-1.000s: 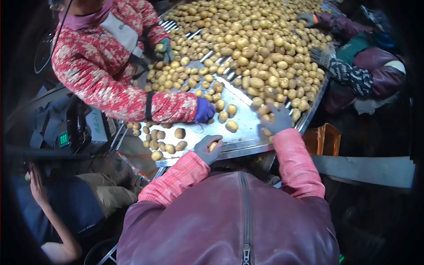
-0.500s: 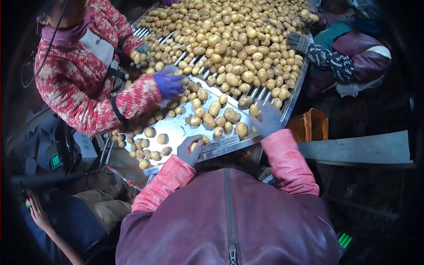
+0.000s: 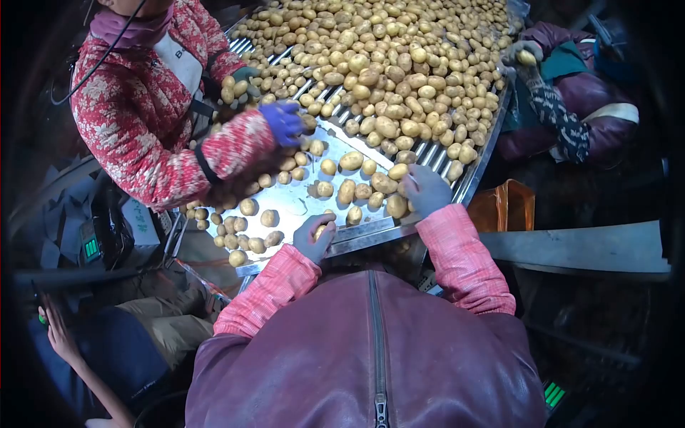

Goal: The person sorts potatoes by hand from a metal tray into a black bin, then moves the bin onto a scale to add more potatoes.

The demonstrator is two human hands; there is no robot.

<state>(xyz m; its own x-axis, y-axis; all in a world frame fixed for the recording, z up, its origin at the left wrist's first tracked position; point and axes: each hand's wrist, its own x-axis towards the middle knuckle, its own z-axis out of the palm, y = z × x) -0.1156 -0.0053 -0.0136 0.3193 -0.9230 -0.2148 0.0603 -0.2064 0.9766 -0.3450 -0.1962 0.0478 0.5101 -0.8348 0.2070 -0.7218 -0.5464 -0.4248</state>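
Note:
My left hand (image 3: 314, 237), in a grey glove, is closed around a potato (image 3: 320, 230) at the near edge of the metal tray (image 3: 300, 207). Part of that potato is hidden by my fingers. My right hand (image 3: 429, 191), gloved the same way, is at the tray's right side. Its fingers curl against a potato (image 3: 404, 187), mostly covered by the hand. Several loose potatoes (image 3: 346, 191) lie on the tray between my hands, and more sit left of my left hand.
A large heap of potatoes (image 3: 399, 71) covers the roller bed (image 3: 433, 154) beyond the tray. At left, a co-worker's purple-gloved hand (image 3: 284, 123) is over potatoes. Across at right, another co-worker's gloved hand (image 3: 524, 54) holds a potato. An orange container (image 3: 503, 207) stands right of the tray.
My right hand has come to rest against the potatoes and several lie closer to it. My left hand keeps its potato. The right co-worker's hand has lifted with a potato.

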